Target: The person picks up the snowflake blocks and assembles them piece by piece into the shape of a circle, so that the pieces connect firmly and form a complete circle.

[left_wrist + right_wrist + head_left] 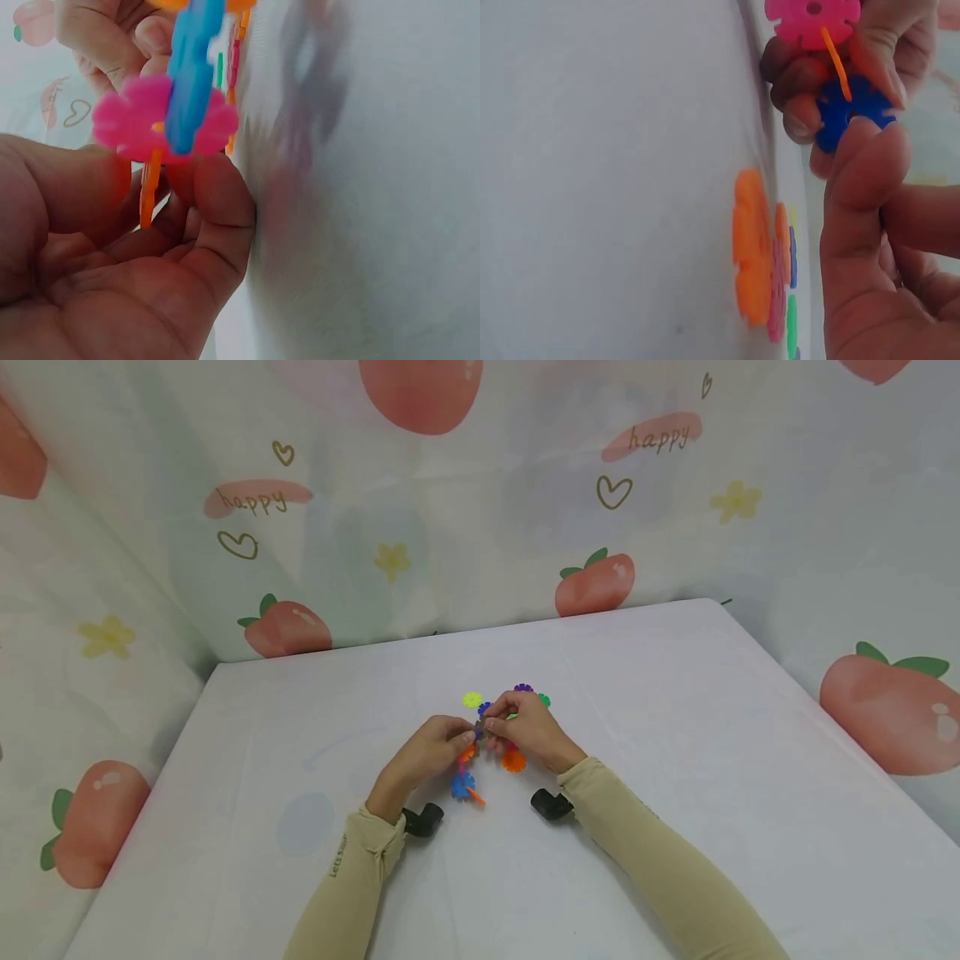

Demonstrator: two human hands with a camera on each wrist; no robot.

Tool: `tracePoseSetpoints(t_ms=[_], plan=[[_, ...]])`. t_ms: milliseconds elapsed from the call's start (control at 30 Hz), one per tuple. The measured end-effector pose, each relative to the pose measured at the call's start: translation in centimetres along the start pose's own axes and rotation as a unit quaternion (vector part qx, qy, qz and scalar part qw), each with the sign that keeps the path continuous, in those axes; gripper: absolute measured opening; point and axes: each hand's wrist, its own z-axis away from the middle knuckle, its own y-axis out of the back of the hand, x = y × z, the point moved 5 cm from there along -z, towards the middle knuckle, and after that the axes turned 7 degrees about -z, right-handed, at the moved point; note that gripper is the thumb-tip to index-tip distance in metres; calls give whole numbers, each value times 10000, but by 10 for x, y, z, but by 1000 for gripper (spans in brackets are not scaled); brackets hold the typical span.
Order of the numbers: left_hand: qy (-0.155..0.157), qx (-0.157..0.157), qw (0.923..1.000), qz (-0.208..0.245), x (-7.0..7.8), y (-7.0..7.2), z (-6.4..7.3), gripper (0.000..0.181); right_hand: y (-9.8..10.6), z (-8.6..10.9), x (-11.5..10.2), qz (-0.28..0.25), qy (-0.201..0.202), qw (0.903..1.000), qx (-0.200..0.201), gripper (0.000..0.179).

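Slotted plastic snowflake discs are joined in a chain, held by my left hand [427, 750]. In the left wrist view its thumb and fingers grip an orange disc [149, 195], slotted to a pink disc [124, 120] and a light blue disc [191, 82]. The right wrist view shows a dark blue disc [832, 129] at the chain's end, between the two hands. My right hand [531, 731] meets it there, fingertips pinching a small greyish disc [481, 723] in the head view. That disc is mostly hidden by the fingers.
Loose discs lie on the white table [300, 710] around my right hand: a yellow disc [472, 700], a purple disc [523, 687], a green disc [544, 700] and an orange disc [513, 762]. Black wrist camera mounts [551, 805] project inward below both wrists.
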Motion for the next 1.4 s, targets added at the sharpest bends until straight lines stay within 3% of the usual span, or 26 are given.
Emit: tracePoseSetpoints(t_ms=[167, 433, 667, 833, 1100, 1267, 1400], plan=[[85, 244, 9996, 98, 0, 0, 0, 26, -3, 1, -1, -6, 120, 9996, 274, 6], [202, 380, 9989, 191, -1, 1, -1, 28, -10, 4, 0, -136, 131, 9966, 807, 4], [324, 22, 9995, 60, 0, 4, 1, 33, -10, 3, 1, -240, -85, 9974, 681, 6], [412, -137, 9988, 236, -2, 7, 3, 38, -8, 2, 0, 40, -183, 9986, 495, 13], [537, 46, 9979, 368, -4, 9, 3, 25, -3, 0, -9, 777, 15, 9970, 15, 22], [687, 40, 9970, 365, -5, 7, 1, 20, 15, -5, -15, 1554, 399, 9867, 249, 22], [840, 4, 9960, 316, -6, 6, 1, 19, 33, -9, -15, 2037, 417, 9764, 582, 25]])
